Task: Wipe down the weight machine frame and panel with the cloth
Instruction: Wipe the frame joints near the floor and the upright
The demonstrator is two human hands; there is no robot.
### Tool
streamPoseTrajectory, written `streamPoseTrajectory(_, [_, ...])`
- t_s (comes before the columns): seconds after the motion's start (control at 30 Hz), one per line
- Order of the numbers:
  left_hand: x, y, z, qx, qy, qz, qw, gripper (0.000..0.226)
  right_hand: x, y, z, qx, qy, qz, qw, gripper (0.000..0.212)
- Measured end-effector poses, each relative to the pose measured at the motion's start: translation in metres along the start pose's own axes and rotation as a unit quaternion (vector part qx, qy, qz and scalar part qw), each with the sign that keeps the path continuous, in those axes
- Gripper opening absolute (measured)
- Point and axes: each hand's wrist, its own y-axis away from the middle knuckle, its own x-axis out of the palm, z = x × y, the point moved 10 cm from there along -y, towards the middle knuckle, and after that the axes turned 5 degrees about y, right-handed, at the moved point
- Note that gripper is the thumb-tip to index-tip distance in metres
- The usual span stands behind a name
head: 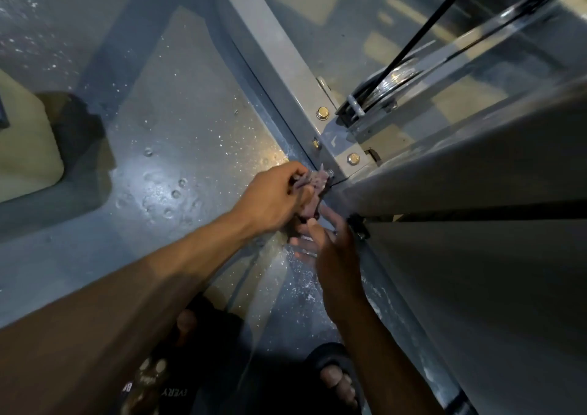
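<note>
I look straight down along the grey weight machine frame (pixel 279 65) to its bolted base plate (pixel 343 151). A small crumpled pinkish cloth (pixel 313 189) sits at the foot of the frame, beside a bolt. My left hand (pixel 273 198) is closed on the cloth's upper part. My right hand (pixel 330 246) is just below it, thumb and fingers pinching the cloth's lower end. The large grey panel (pixel 476 240) rises on the right, close to my right wrist.
The floor (pixel 178 147) is blue-grey and speckled. A pulley with a black cable (pixel 390 81) sits behind the base plate. A pale pad (pixel 25 147) lies at the left. My feet in dark sandals (pixel 336 379) stand at the bottom.
</note>
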Motion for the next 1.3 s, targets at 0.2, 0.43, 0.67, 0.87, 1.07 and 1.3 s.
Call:
streamPoseTrajectory(0.2, [0.013, -0.045, -0.013, 0.021, -0.202, 0.088, 0.975, 0.017, 0.017, 0.004, -0.004, 0.032, 0.013, 0.048, 0.998, 0.026])
streamPoseTrajectory(0.43, [0.029, -0.055, -0.028, 0.045, -0.314, 0.135, 0.939, 0.020, 0.010, 0.006, -0.017, 0.046, 0.044, 0.042, 0.997, 0.028])
streamPoseTrajectory(0.67, [0.017, -0.051, -0.026, 0.084, -0.281, 0.167, 0.941, 0.014, 0.013, 0.010, -0.021, 0.049, 0.029, 0.055, 0.997, 0.030])
streamPoseTrajectory(0.87, [0.030, -0.034, -0.028, 0.156, -0.367, 0.186, 0.898, 0.012, 0.015, 0.017, -0.021, 0.045, 0.043, 0.073, 0.995, 0.030])
streamPoseTrajectory(1.07, [0.024, -0.043, -0.040, 0.120, -0.450, 0.189, 0.864, 0.012, 0.009, 0.027, -0.022, 0.005, 0.053, 0.068, 0.996, 0.034])
streamPoseTrajectory(1.3, [0.010, -0.038, -0.020, 0.123, -0.443, 0.202, 0.865, 0.016, 0.009, 0.034, -0.026, -0.005, 0.032, 0.077, 0.997, 0.040])
